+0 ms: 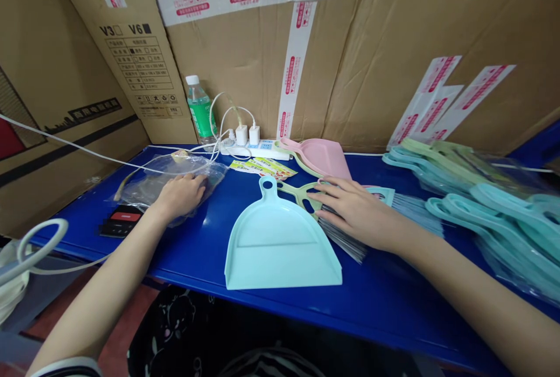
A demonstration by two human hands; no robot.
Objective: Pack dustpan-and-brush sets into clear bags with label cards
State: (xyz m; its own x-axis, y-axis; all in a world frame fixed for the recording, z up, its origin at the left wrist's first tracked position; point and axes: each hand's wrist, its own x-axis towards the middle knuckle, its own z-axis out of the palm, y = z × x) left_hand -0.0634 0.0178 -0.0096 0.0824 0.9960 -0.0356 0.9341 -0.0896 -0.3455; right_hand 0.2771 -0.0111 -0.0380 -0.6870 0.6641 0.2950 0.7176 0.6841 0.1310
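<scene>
A light blue dustpan (282, 245) lies flat near the front edge of the blue table, its handle pointing away. My left hand (182, 195) rests on clear plastic bags (146, 187) at the left, fingers slightly curled; whether it grips the plastic is unclear. To the right of the dustpan, my right hand (350, 208) lies with spread fingers over small brushes, among them a green-handled one (301, 191) with grey bristles. A blue-bristled brush (415, 210) is partly under the right wrist. Behind them sits a pink dustpan (326, 156) on a green one.
Bagged light blue and green dustpans (516, 219) are piled at the right. At the back stand a green-labelled bottle (200, 110) and a power strip (258, 148) with white cables, near yellow-green packets (265, 168). Cardboard (262, 73) walls the table's back; black-and-red packaging (122, 219) lies left.
</scene>
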